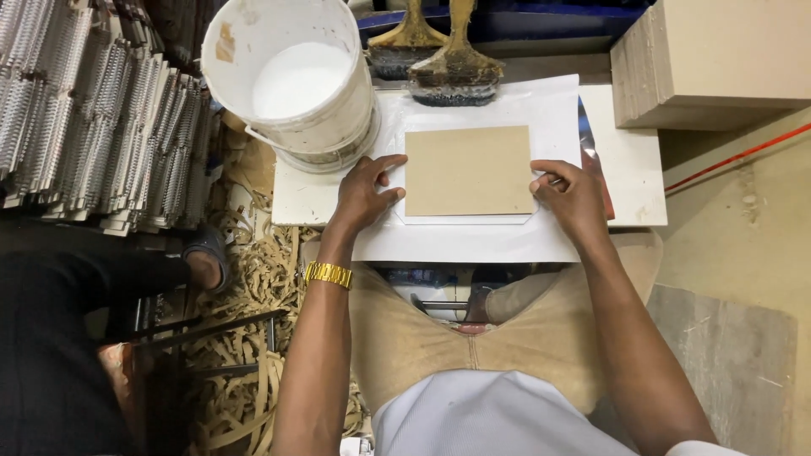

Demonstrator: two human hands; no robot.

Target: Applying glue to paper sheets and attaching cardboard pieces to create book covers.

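A tan brown cardboard piece [469, 171] is lying on a white sheet [473, 236]. The white bucket [291, 76] is holding white paste and showing brownish smears on its wall. Two brushes [439, 51] are showing golden-brown handles and dark bristles. A gold wristband [329, 274] is gleaming on the left hand [365, 194]. The stack of boards [710, 59] is showing pale tan. The wire spiral bindings [93, 110] are showing silver-white. The paper strips [253, 279] are showing straw beige. The trousers [422, 338] are showing khaki.
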